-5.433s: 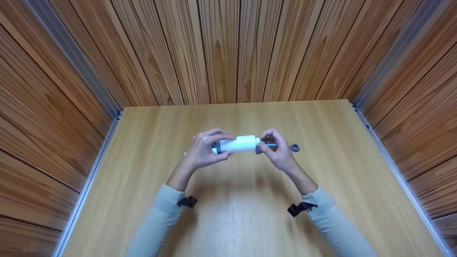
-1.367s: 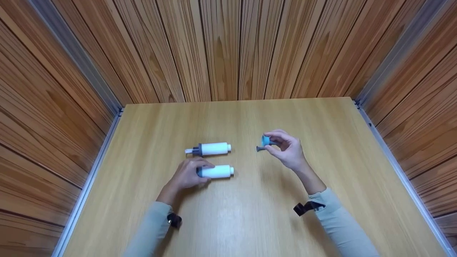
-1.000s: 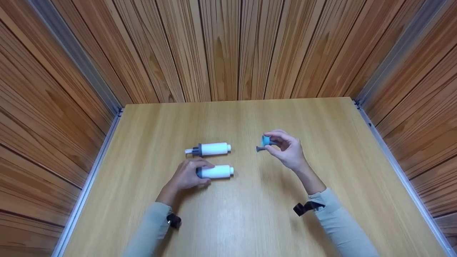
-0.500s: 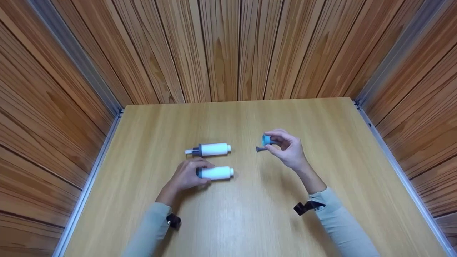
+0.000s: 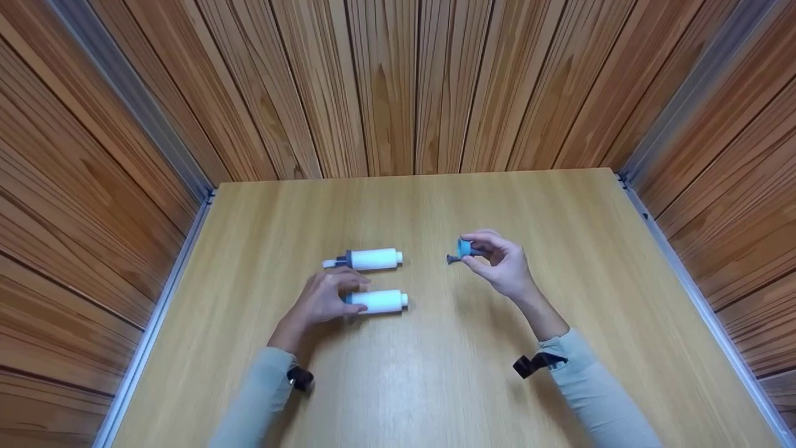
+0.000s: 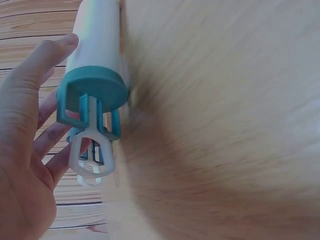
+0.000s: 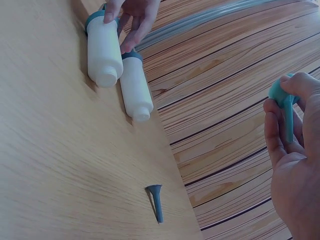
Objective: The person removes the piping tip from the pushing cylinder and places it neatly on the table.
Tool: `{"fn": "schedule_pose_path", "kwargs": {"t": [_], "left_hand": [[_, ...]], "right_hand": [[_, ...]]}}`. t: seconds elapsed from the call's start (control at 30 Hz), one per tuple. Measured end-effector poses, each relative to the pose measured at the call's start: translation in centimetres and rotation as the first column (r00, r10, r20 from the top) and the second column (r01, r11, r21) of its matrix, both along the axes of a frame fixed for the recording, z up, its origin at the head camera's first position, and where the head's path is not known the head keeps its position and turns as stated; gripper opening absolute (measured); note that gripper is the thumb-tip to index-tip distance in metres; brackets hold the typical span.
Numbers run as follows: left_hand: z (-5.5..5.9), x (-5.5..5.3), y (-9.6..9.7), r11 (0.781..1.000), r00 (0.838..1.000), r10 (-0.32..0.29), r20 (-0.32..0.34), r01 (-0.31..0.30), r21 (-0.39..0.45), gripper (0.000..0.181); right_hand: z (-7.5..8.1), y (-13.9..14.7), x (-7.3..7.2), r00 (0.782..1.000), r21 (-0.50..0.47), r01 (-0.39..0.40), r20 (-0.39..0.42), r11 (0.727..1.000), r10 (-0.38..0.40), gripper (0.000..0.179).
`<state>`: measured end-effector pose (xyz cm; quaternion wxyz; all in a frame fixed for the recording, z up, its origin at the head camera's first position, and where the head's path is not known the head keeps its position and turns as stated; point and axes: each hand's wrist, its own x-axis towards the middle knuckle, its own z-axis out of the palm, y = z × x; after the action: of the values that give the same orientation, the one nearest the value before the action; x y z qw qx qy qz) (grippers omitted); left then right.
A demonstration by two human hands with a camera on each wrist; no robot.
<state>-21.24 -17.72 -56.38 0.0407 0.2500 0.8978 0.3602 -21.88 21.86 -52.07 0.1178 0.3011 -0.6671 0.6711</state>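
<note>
In the head view a white icing syringe [image 5: 379, 301] lies on the table, its small neck pointing right. My left hand [image 5: 323, 297] is at its left end, thumb by the barrel and fingers spread away from it. The left wrist view shows its teal end cap [image 6: 95, 82] and white pull ring [image 6: 90, 157] beside the palm. My right hand [image 5: 500, 264], above the table, pinches a teal funnel-shaped nozzle [image 7: 286, 95] between thumb and fingers, the stem pointing back to the palm. A dark slim nozzle [image 7: 157, 202] lies on the table near it.
A second white icing syringe [image 5: 375, 259] with a dark end cap lies just behind the first, almost parallel. Wooden plank walls [image 5: 398, 87] and metal rails [image 5: 690, 311] bound the wooden table [image 5: 398, 386] at the back and sides.
Earlier both hands held a syringe and a nozzle up together; the syringe was then laid down in front. Just now my left fingers spread and lift off the barrel. The right hand barely moves.
</note>
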Motion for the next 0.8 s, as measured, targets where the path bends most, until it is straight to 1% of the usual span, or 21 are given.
{"fn": "schedule_pose_path", "kwargs": {"t": [0.17, 0.23, 0.33, 0.43, 0.57, 0.67, 0.8], "left_hand": [[0.4, -0.1, 0.0, 1.0, 1.0, 0.002, -0.005, -0.002, 0.015, 0.045], [0.7, -0.2, 0.1, 1.0, 1.0, 0.002, -0.017, -0.002, 0.028, 0.045], [1.1, -0.3, 0.4, 0.998, 0.998, -0.002, -0.068, 0.006, 0.057, 0.044], [1.5, -0.3, 0.7, 0.994, 0.993, 0.003, -0.122, 0.01, 0.11, 0.045], [2.0, -0.3, 1.2, 0.982, 0.984, 0.018, -0.179, 0.016, 0.187, 0.045], [2.5, -0.3, 1.5, 0.974, 0.973, 0.031, -0.23, 0.022, 0.223, 0.044], [3.1, -0.3, 2.0, 0.964, 0.963, 0.049, -0.266, 0.025, 0.267, 0.045]], "right_hand": [[-0.3, 0.0, 0.0, 1.0, -0.001, 0.001, 0.008, 1.0, -0.001, 0.04], [-0.5, 0.0, 0.0, 1.0, 0.002, 0.002, 0.014, 1.0, -0.002, 0.041], [-0.7, 0.1, 0.0, 1.0, -0.001, 0.007, 0.018, 1.0, -0.007, 0.042], [-0.8, 0.2, 0.0, 1.0, -0.006, 0.01, 0.017, 1.0, -0.01, 0.042], [-0.8, 0.3, 0.1, 1.0, -0.005, 0.014, 0.018, 1.0, -0.014, 0.042], [-0.8, 0.2, 0.2, 1.0, 0.005, 0.023, 0.02, 1.0, -0.023, 0.042], [-0.8, 0.1, 0.2, 0.999, 0.01, 0.034, 0.011, 0.999, -0.034, 0.04]]}}
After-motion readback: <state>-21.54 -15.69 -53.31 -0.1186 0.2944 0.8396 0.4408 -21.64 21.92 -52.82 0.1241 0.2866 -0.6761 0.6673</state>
